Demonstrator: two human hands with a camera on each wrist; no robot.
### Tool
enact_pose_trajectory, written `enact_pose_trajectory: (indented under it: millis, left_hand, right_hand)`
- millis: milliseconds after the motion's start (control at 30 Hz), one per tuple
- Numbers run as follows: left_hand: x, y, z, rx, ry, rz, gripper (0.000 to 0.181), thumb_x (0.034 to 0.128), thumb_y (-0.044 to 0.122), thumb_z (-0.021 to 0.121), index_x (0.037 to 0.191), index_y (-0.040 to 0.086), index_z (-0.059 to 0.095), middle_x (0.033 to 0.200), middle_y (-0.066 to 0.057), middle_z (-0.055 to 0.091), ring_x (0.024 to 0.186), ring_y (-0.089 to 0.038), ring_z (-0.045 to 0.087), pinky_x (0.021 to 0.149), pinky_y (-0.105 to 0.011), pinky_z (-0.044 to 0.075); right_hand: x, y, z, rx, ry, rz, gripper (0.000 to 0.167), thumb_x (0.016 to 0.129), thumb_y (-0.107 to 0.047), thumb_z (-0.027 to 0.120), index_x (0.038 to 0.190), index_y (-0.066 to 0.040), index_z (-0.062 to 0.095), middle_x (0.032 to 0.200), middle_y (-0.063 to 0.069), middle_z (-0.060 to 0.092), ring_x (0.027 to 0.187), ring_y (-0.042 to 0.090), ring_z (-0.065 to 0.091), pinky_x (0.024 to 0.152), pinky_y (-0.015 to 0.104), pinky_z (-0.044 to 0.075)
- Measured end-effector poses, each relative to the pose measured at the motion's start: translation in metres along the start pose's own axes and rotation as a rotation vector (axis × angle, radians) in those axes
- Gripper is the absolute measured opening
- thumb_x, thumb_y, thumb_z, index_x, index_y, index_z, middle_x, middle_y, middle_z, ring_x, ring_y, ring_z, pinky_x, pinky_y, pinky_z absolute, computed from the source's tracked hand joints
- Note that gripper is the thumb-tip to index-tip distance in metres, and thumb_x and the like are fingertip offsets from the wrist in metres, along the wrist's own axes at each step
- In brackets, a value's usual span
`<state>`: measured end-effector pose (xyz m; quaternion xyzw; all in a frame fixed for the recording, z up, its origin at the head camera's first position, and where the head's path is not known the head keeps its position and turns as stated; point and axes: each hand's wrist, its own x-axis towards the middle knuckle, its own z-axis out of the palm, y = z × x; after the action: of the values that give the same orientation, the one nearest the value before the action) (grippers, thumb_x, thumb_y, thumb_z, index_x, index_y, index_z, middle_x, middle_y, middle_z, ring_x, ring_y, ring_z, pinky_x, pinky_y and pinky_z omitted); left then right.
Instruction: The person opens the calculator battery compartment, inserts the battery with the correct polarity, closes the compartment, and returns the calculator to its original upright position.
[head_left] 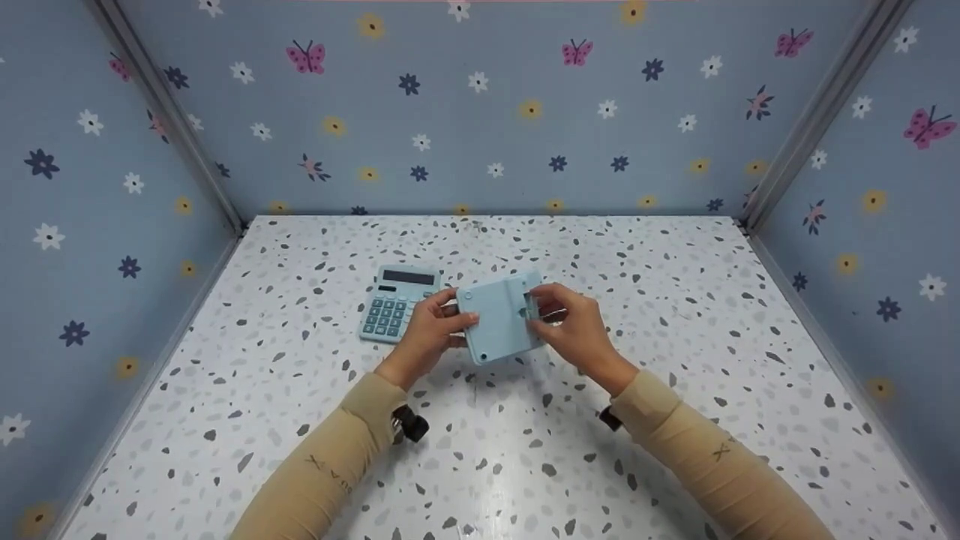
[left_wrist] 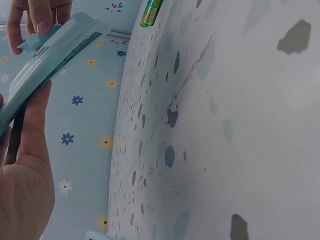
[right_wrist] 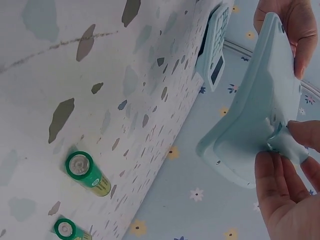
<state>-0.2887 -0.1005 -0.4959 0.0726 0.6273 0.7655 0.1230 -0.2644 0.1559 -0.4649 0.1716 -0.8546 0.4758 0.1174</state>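
A light blue calculator is held above the table, its back facing up. My left hand grips its left edge, thumb on the back. At the opposite end my right hand pinches a small light blue battery cover between thumb and fingers. In the right wrist view this cover is at the compartment; whether it is fully apart from the body I cannot tell. A second light blue calculator lies keys up on the table, just beyond the left hand.
Two green and yellow batteries, the nearer one and another battery, are on the speckled white table; in the head view they are hidden. Flower-patterned blue walls enclose the back and both sides.
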Motion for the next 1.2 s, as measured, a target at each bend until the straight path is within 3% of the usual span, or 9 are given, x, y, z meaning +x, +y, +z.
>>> enact_pose_trajectory:
  millis: [367, 633, 1200]
  left_hand:
    - [0.000, -0.002, -0.005, 0.024, 0.005, 0.003, 0.047, 0.1018, 0.002, 0.072, 0.147, 0.003, 0.060, 0.132, -0.017, 0.074, 0.108, -0.024, 0.077, 0.081, -0.037, 0.069]
    - [0.000, 0.000, -0.011, 0.031, 0.043, -0.014, 0.051, 0.1013, 0.002, 0.073, 0.150, 0.004, 0.058, 0.136, -0.020, 0.073, 0.108, -0.023, 0.077, 0.082, -0.036, 0.069]
    - [0.001, 0.006, -0.019, 0.038, 0.076, -0.005, 0.054, 0.1024, 0.003, 0.072, 0.154, 0.003, 0.055, 0.139, -0.022, 0.071, 0.106, -0.022, 0.078, 0.081, -0.034, 0.068]
  right_hand:
    - [0.001, 0.000, -0.006, 0.006, 0.020, -0.050, 0.042, 0.089, 0.007, 0.083, 0.130, -0.001, 0.075, 0.114, 0.017, 0.080, 0.099, 0.029, 0.078, 0.089, 0.045, 0.068]
    - [0.003, 0.002, -0.012, -0.023, -0.004, -0.037, 0.042, 0.091, 0.008, 0.079, 0.132, 0.000, 0.075, 0.118, 0.017, 0.079, 0.100, 0.031, 0.078, 0.090, 0.048, 0.068]
    - [-0.006, 0.014, -0.021, -0.025, -0.301, -0.152, 0.038, 0.092, 0.008, 0.077, 0.130, 0.003, 0.073, 0.116, 0.019, 0.080, 0.098, 0.032, 0.078, 0.086, 0.043, 0.069]
